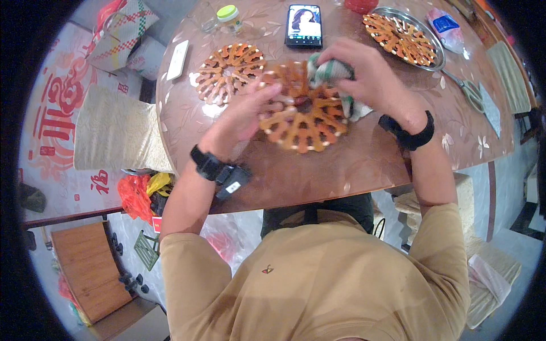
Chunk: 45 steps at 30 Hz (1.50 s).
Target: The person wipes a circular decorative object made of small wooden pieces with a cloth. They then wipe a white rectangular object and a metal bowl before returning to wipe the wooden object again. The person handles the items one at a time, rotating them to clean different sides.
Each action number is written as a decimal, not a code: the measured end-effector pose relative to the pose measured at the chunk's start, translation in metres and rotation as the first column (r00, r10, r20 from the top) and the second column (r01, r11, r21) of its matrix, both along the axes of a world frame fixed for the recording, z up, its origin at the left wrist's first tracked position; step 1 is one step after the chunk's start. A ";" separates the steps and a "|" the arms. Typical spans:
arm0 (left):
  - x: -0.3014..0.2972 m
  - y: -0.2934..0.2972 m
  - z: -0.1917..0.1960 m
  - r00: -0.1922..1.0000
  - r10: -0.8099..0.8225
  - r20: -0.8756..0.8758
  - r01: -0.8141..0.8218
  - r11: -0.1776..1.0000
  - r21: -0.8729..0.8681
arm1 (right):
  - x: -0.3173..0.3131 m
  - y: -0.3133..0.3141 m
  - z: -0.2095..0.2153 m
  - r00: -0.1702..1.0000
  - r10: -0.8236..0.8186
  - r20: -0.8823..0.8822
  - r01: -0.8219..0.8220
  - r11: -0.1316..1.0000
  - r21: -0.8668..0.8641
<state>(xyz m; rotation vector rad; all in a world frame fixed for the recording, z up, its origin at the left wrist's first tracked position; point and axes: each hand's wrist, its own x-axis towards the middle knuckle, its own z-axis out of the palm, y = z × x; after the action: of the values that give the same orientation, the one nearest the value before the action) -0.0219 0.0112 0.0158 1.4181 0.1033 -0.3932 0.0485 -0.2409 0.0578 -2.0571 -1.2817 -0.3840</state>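
A round, openwork wooden trivet (307,133), orange-brown with pale dots round its rim, is held above the table's near middle. My left hand (247,111) grips its left side, the thumb lying over the top face. In my right hand (364,71) is a bunched green-and-white cloth (334,70), pressed against the trivet's upper right. Motion blurs the trivet's far edge and the fingers there. A similar trivet (227,65) lies flat on the table just beyond my left hand. Another trivet (398,42) rests in a round metal tray (439,59) at the far right.
On the brown table (273,179) stand a phone (304,27) with a lit screen and a green-lidded jar (228,17). A white rectangular object (178,60) lies at left. Scissors (472,94) and a blue-and-white packet (446,29) are at right. A covered chair (116,131) adjoins the left edge.
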 end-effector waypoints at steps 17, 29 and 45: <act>0.013 -0.027 -0.023 0.964 -0.247 0.095 0.265 0.893 -0.364 | -0.014 0.019 -0.018 0.986 0.032 -0.163 -0.039 0.998 -0.043; 0.011 -0.032 -0.022 0.973 -0.211 0.097 0.232 0.882 -0.410 | -0.004 0.014 -0.026 0.996 -0.042 -0.083 0.035 0.996 -0.084; 0.018 -0.029 -0.020 0.999 -0.035 -0.034 0.008 0.803 -0.595 | -0.024 0.020 -0.017 0.983 0.129 -0.133 -0.148 0.979 -0.140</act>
<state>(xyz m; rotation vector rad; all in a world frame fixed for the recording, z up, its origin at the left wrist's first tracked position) -0.0038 -0.0180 -0.0046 0.7827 -0.0058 -0.4290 0.0246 -0.2207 0.0407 -2.0631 -1.4049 -0.0982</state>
